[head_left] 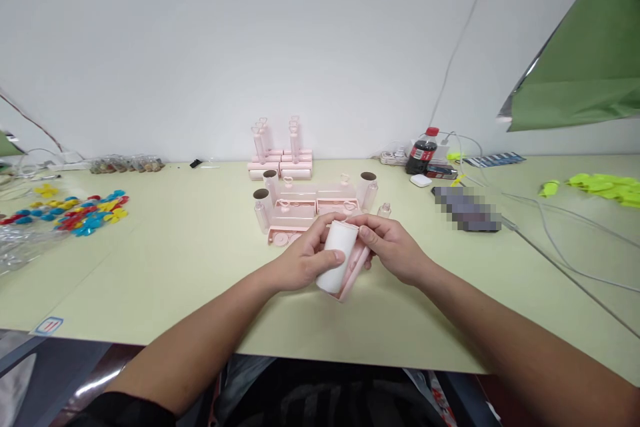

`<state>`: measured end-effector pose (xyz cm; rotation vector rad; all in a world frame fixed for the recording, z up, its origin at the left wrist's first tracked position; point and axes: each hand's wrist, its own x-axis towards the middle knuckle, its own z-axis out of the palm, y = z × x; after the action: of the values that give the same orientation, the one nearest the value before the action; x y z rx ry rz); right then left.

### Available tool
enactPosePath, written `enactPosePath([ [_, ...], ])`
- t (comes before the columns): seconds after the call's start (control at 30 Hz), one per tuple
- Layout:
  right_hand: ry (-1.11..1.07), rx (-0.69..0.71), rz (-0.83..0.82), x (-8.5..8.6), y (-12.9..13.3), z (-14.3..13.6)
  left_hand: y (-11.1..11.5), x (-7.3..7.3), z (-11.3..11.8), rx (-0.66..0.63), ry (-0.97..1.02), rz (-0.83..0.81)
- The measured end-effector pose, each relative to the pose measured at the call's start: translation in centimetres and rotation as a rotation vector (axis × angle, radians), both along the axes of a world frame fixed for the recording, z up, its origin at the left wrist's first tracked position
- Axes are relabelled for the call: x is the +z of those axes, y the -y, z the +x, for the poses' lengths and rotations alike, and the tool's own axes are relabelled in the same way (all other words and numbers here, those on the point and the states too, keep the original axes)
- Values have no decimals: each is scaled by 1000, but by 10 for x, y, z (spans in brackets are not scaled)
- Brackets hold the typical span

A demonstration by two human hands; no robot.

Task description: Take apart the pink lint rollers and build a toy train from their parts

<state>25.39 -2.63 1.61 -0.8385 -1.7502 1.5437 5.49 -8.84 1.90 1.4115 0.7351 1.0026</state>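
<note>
A white paper roll (336, 259) is held tilted in front of me, with my left hand (305, 259) wrapped round it, thumb across its front. My right hand (395, 250) grips a pink plastic case (354, 272) behind the roll, its thumb and fingers near the roll's upper end. A thin pink rim shows at the top of the roll. Just beyond my hands lie open pink cases (295, 215) with clear covers and small pink handles. White rolls with brown cores (262, 203) stand to their left, and another roll (369, 185) stands at their right, beside small clear bottles (373, 196).
Assembled pink pieces (280, 168) stand by the wall. Colourful plastic pieces (83, 210) and clear bags (25, 247) are at the left. A cola bottle (423, 152), cables, a blurred dark object (466, 209) and yellow-green pieces (607, 188) are on the right.
</note>
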Motion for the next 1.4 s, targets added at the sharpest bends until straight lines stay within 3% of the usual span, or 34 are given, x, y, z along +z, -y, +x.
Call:
enactPosePath([
  [0.2,-33,167,-64,8,1,5,2,14,-13,40,-312,343],
  [0.33,-38,240,-157,7,-1,7,3,21,-18,-4,-466,445],
  [0.67,46,299,-113,2,3,5,8,18,-4,159,-747,529],
  [0.8,121,287,-57,-1,2,4,5,15,-3,135,-1030,532],
  [0.93,166,247,43,-3,1,4,5,15,-4,133,-1186,556],
  [1.4,237,178,142,4,12,3,7,20,-4,177,-1284,661],
])
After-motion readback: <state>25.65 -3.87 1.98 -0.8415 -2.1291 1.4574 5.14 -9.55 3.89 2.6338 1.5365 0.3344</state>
